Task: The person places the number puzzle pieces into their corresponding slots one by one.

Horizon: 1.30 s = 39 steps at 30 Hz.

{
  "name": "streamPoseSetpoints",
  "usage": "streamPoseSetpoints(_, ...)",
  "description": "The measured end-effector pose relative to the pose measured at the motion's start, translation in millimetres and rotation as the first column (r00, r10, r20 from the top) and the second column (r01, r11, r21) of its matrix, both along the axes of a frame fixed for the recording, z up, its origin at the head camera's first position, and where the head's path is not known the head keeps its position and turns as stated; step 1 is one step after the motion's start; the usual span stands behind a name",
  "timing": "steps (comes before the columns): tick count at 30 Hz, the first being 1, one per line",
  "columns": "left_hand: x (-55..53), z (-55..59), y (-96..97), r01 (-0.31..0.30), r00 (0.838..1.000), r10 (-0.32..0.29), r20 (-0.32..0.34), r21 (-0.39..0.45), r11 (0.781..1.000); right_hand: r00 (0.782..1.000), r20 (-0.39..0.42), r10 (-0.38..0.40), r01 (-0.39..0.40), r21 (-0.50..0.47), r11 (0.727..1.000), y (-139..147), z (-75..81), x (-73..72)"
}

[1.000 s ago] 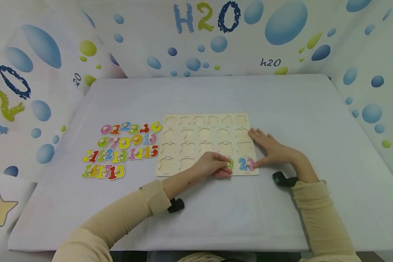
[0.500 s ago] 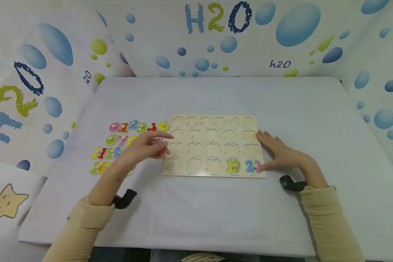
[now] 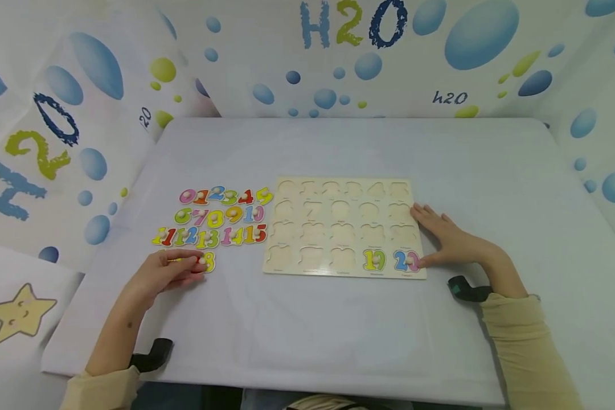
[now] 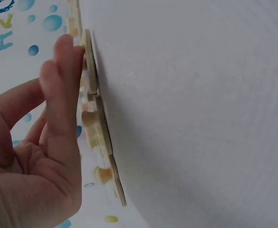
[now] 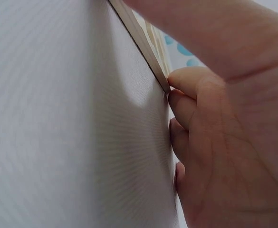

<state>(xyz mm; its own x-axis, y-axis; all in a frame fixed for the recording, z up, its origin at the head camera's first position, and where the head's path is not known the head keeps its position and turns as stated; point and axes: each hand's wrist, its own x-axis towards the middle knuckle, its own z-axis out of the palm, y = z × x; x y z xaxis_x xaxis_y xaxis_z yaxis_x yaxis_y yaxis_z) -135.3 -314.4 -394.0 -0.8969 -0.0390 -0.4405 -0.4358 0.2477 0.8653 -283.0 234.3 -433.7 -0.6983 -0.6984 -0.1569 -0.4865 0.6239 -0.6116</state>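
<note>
My left hand (image 3: 169, 273) has its thumb and fingertips at the knob of the number 18 puzzle piece (image 3: 210, 262), pinching it while the piece lies on the table. That hand covers most of the pieces beside it in the bottom row. In the left wrist view, the fingers (image 4: 62, 95) reach along a line of wooden knobbed pieces (image 4: 103, 126). My right hand (image 3: 456, 245) is spread against the right edge of the wooden number board (image 3: 318, 270), its thumb beside the number 20 piece (image 3: 406, 261). The number 19 piece (image 3: 374, 260) sits in the slot to the left.
Rows of knobbed number pieces (image 3: 215, 218) lie left of the board on a white-covered table (image 3: 338, 330). Most board slots show bare wood. A curtain (image 3: 277, 57) printed with bubbles and "H2O" stands around the table.
My left hand has moved left from the number 19 slot, across the board's left edge, to the number 18 piece. The right hand stays at the board's edge. The head view has shifted slightly.
</note>
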Motion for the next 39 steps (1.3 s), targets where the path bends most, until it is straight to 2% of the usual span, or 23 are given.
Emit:
streamPoseSetpoints(3, -4.0, -1.0, 2.6, 0.009, 1.000, -0.009, 0.014, -0.002, 1.000, 1.000, 0.002, -0.003, 0.003, -0.004, 1.000, 1.3, -0.9, 0.6)
streamPoseSetpoints(6, -8.8, -2.8, 4.3, 0.006, 0.998, -0.006, 0.057, 0.012, 1.000, 1.000, 0.002, -0.002, 0.002, -0.008, 1.000, 1.7, -1.6, 0.6)
streamPoseSetpoints(10, -13.1, -5.0, 5.8, -0.034, 0.995, 0.028, 0.098, 0.068, 0.997, 1.000, -0.003, 0.003, -0.003, -0.007, 1.000, 2.0, -1.3, 0.2)
streamPoseSetpoints(14, -14.3, -2.8, 14.8, -0.071, 0.994, 0.058, 0.096, 0.149, 0.986, 1.000, -0.008, 0.006, -0.006, -0.002, 1.000, 2.9, 0.2, 0.0)
streamPoseSetpoints(16, -15.9, 1.6, 30.4, -0.075, 0.995, 0.060, 0.085, 0.188, 0.979, 1.000, -0.005, 0.008, -0.008, -0.008, 1.000, 2.8, 1.2, 0.1)
streamPoseSetpoints(18, -20.8, 7.3, 55.8, -0.040, 0.998, 0.030, 0.058, 0.193, 0.980, 1.000, -0.002, 0.010, -0.010, -0.009, 1.000, 2.4, 1.8, -0.1)
streamPoseSetpoints(22, -42.9, 14.6, 123.6, 0.104, 0.993, -0.110, 0.028, 0.166, 0.981, 1.000, 0.004, 0.011, -0.011, -0.018, 1.000, 2.1, 2.1, -0.1)
streamPoseSetpoints(25, -62.3, 9.8, 168.7, 0.226, 0.971, -0.236, 0.032, 0.188, 0.956, 1.000, 0.009, 0.009, -0.009, -0.018, 1.000, 2.4, 1.1, -0.3)
streamPoseSetpoints(28, -76.4, -0.4, 199.5, 0.319, 0.943, -0.333, 0.028, 0.218, 0.922, 1.000, 0.006, 0.007, -0.006, -0.015, 1.000, 2.6, -0.1, -0.7)
streamPoseSetpoints(29, -79.4, -4.0, 206.0, 0.333, 0.937, -0.349, 0.029, 0.240, 0.912, 1.000, 0.007, 0.009, -0.008, -0.016, 1.000, 1.8, -1.1, -1.1)
streamPoseSetpoints(31, -83.1, -9.1, 216.7, 0.337, 0.932, -0.360, 0.046, 0.256, 0.906, 1.000, 0.007, 0.007, -0.007, -0.010, 1.000, 0.4, -2.5, -1.3)
streamPoseSetpoints(35, -86.1, -15.7, 230.7, 0.290, 0.936, -0.330, 0.121, 0.266, 0.919, 1.000, 0.006, 0.001, -0.001, -0.004, 1.000, 0.6, -2.3, -0.7)
streamPoseSetpoints(39, -86.4, -18.7, 236.9, 0.264, 0.939, -0.308, 0.152, 0.255, 0.930, 1.000, -0.007, -0.004, 0.004, 0.000, 1.000, 2.4, -0.9, -0.5)
